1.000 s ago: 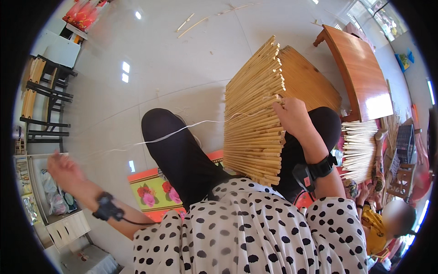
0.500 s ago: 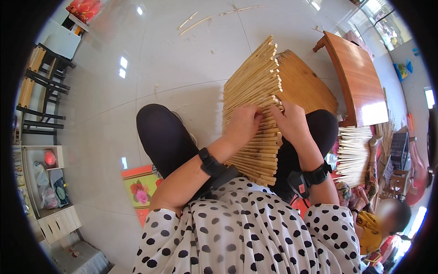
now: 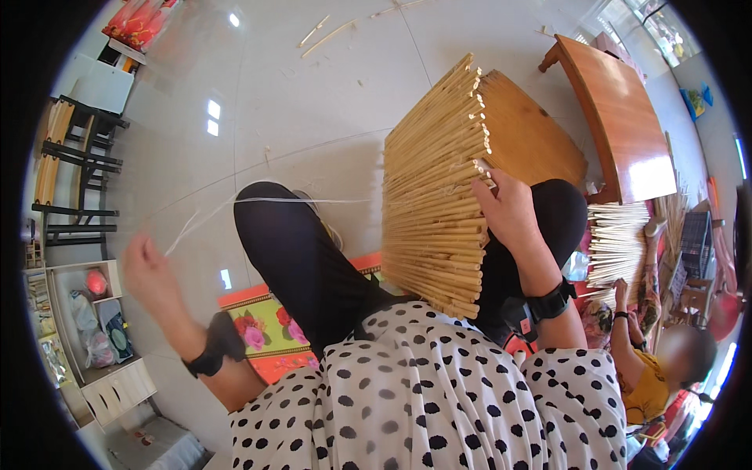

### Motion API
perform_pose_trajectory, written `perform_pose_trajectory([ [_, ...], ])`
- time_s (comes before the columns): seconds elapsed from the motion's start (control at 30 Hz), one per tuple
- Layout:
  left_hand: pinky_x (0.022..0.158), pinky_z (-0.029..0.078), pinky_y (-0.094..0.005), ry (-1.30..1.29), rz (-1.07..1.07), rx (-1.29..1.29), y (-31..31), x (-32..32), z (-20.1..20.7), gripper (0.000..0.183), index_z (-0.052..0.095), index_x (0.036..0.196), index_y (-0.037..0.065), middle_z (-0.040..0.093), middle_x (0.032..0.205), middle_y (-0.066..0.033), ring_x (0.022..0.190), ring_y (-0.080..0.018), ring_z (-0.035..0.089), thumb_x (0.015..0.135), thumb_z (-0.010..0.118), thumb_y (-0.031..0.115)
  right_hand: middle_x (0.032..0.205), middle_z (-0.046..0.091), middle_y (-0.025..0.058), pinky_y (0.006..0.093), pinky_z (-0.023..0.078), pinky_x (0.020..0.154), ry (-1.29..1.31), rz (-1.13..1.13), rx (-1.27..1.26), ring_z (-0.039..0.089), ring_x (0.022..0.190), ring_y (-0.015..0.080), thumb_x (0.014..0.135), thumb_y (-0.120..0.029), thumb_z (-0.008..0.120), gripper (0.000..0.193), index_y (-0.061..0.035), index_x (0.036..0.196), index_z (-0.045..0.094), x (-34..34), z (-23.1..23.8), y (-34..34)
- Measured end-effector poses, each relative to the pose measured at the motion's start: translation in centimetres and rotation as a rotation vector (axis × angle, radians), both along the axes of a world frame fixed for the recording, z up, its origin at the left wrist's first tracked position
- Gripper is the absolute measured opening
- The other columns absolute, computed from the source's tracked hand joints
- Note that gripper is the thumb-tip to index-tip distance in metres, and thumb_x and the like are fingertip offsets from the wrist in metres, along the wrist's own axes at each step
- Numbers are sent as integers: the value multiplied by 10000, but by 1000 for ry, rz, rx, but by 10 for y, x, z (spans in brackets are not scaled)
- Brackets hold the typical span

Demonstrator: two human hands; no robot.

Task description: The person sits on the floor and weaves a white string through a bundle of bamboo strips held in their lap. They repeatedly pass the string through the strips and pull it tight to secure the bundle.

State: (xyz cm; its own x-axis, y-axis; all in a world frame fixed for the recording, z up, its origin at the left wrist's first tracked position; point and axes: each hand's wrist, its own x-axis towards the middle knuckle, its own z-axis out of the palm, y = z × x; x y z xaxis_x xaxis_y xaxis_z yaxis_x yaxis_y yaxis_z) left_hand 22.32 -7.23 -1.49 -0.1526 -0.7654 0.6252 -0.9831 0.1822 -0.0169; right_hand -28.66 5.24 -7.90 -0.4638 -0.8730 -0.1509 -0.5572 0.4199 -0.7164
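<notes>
A mat of straw-coloured stalks, bound side by side, lies across my lap and the wooden board. My right hand is closed at the mat's right edge, thumb and fingers pinching the stalk ends. Out to the far left, my left hand is raised over the floor, blurred by motion, its fingers drawn together on a thin white string. That string stretches across my left knee toward the mat's left edge. Where it enters the mat is too fine to make out.
A brown wooden board props up the mat's far part. Beyond it stands a wooden table. At the right, a person in yellow sits by another stalk bundle. Folded black-framed furniture and a shelf line the left.
My left hand has swung from the mat out to the far left, drawing the white string out. My right hand stays at the mat's right edge.
</notes>
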Motion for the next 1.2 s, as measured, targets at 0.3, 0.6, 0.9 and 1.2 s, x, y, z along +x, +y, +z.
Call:
perform_pose_trajectory([
  [0.3, 577, 501, -227, 1008, -666, 671, 35, -189, -18, 237, 692, 1152, 21, 634, 895, -39, 636, -91, 607, 946, 587, -31, 701, 666, 208, 381, 515, 609, -4, 9, -4, 660, 620, 317, 913, -273, 664, 335, 59, 962, 666, -6, -1, 4],
  [0.6, 566, 532, -307, 860, -923, 886, 41, -352, -130, 186, 670, 1100, -40, 643, 908, -164, 624, -217, 692, 926, 606, -29, 665, 673, 151, 314, 499, 566, -127, -3, -54, 654, 578, 180, 921, -239, 668, 300, 58, 960, 675, -2, -4, 3],
  [0.9, 519, 517, -304, 740, -875, 1235, 43, -342, -126, 145, 694, 989, -49, 669, 708, -115, 545, -195, 653, 935, 622, 64, 672, 686, 126, 297, 504, 578, -169, -38, -37, 658, 588, 146, 924, -245, 674, 299, 36, 1025, 692, -4, -8, 3],
  [1.2, 506, 510, -261, 1125, -765, 1380, 37, -335, -121, 212, 637, 1141, -31, 650, 709, -70, 548, -126, 634, 975, 603, 96, 669, 687, 91, 279, 488, 559, -253, -43, -48, 644, 577, 119, 936, -240, 674, 298, 32, 1056, 690, -5, -6, 3],
])
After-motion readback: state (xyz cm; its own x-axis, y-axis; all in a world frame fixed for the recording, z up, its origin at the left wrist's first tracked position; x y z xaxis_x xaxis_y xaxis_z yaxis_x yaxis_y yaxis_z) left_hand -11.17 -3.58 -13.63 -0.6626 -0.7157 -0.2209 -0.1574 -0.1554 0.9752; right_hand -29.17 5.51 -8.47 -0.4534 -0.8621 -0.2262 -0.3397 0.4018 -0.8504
